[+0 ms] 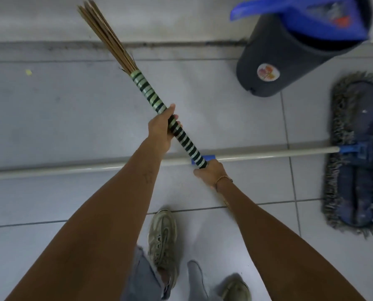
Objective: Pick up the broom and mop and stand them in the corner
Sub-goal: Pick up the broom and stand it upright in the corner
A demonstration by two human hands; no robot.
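I hold a stick broom (146, 92) with a green-and-black striped handle and brown bristles that point up and away to the left. My left hand (162, 129) grips the handle near its middle. My right hand (210, 174) grips its lower end. The broom is off the floor. A flat mop lies on the tiles below: its long white pole (257, 154) runs left to right under my hands, and its blue fringed head (355, 153) rests at the right.
A dark grey bin (274, 61) with a blue dustpan (307, 16) in it stands at the back right, by the wall's base. My two shoes (162, 240) stand on the white tiled floor (61, 127) near the bottom.
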